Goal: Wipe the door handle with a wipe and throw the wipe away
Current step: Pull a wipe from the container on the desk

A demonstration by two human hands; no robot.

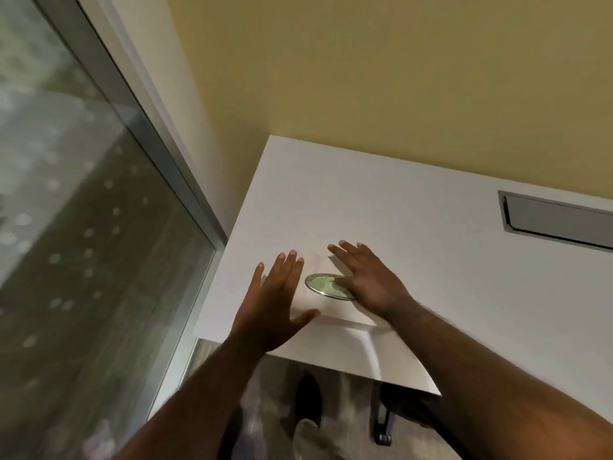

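Note:
A white wipe box (335, 312) lies on the white table (447, 260) near its front left corner; it has an oval, gold-rimmed opening (323, 284) in its top with something pale green showing inside. My left hand (275, 303) is spread flat against the box's left side, fingers apart. On the right side of the box rests my right hand (368, 280), also flat and spread, partly covering the oval's right end. Neither hand holds a wipe. No door handle is in view.
A large glass pane (83, 227) in a grey metal frame (159, 154) runs along the left, close to the table's corner. A grey metal flap (557, 220) is set into the tabletop at the right. Behind the table is a yellow wall (398, 78). Below the table edge are a dark table leg (383, 423) and my shoe (308, 403).

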